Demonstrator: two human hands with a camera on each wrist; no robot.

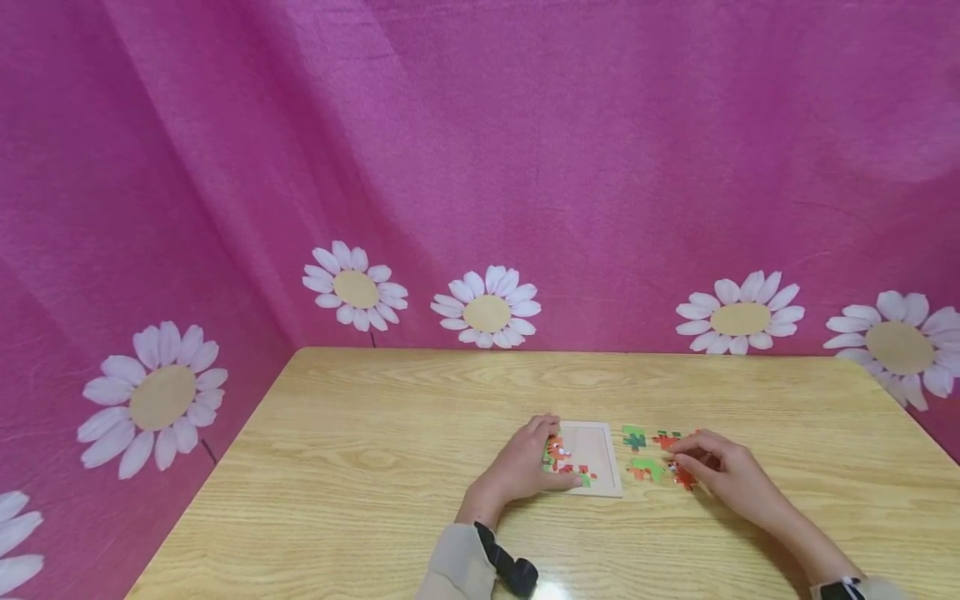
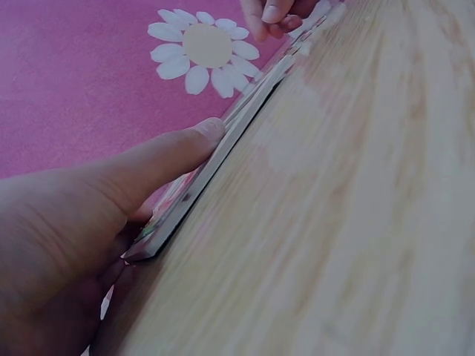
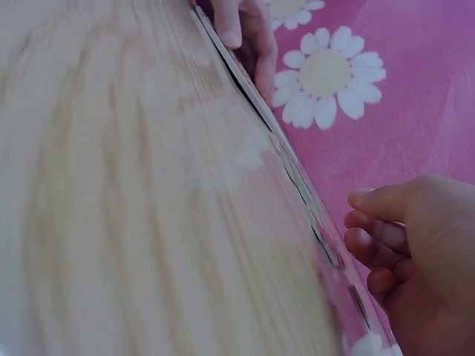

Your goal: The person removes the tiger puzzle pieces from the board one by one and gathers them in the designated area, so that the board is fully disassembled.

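Note:
My left hand (image 1: 521, 462) holds a shallow wooden puzzle tray (image 1: 596, 446) by its left side, the thumb (image 2: 178, 152) lying over the near rim and the fingers towards the far corner. Inside the tray, fitted jigsaw pieces (image 1: 557, 450) with an orange animal picture fill the left and lower parts, partly hidden by the hand. My right hand (image 1: 723, 475) hovers over loose pieces, its fingers loosely bent and nothing showing between them in the right wrist view. Closest to its fingertips are a red piece (image 1: 664, 440) and a red-and-white piece (image 1: 684, 477).
Right of the tray lie a green piece (image 1: 633, 438) and a green-and-orange piece (image 1: 648, 470). Everything rests on a light wood-grain table (image 1: 375, 433). A pink curtain (image 1: 600, 167) with daisies hangs along the table's far and left sides.

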